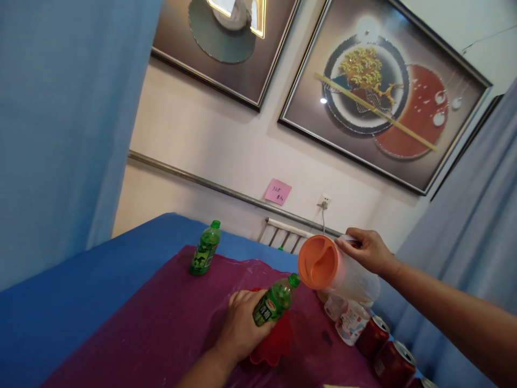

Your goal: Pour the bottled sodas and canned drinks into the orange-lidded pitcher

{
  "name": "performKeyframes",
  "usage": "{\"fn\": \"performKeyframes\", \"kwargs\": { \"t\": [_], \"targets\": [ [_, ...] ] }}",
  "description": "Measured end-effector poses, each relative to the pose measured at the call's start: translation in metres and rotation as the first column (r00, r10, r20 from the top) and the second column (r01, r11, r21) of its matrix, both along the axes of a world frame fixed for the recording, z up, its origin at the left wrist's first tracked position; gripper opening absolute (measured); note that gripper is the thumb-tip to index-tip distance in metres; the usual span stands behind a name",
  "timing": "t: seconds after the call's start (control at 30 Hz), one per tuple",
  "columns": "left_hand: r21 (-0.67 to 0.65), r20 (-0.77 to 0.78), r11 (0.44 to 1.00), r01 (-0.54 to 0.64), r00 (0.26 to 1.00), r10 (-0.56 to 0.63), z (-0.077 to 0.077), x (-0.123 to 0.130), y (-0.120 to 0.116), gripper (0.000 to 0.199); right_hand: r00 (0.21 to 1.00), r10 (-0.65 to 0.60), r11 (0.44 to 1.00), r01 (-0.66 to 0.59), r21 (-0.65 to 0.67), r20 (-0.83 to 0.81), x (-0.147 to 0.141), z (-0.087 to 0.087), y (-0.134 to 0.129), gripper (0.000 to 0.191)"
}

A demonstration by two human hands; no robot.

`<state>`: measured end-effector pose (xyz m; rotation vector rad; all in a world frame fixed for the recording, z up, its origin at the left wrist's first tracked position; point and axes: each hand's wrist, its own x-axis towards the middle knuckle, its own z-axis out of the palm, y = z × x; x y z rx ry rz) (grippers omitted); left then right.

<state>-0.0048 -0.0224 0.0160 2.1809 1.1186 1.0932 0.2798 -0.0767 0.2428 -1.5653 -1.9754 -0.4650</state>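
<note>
My left hand (242, 327) is closed around a green-labelled bottle (277, 302) with a green cap, tilted to the right above a red scalloped dish (278, 339). The hand hides part of that dish. My right hand (369, 250) grips the handle of a clear pitcher (355, 280), which is tipped left so its orange lid (318, 262) faces the bottle. Lid and bottle cap are close, with a small gap between them. A second green bottle (205, 249) stands at the back left of the purple cloth (161, 323).
On the right are a clear container with a printed label (352, 323) and red cans (374, 334). A blue cover (100, 275) lies under the cloth. Behind are a wall with a pipe (226, 188), framed pictures (363, 102) and blue curtains (64, 118).
</note>
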Motion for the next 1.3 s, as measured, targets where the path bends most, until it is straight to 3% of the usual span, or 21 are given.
{"fn": "performKeyframes", "kwargs": {
  "t": [1.3],
  "targets": [
    [-0.015, 0.016, 1.000, 0.024, 1.000, -0.024, 0.0042, -0.0008, -0.0017, 0.051, 1.000, -0.008, 1.000, 0.008, -0.026, -0.022, -0.0035, -0.0006, -0.0006, 0.052]
  ]
}}
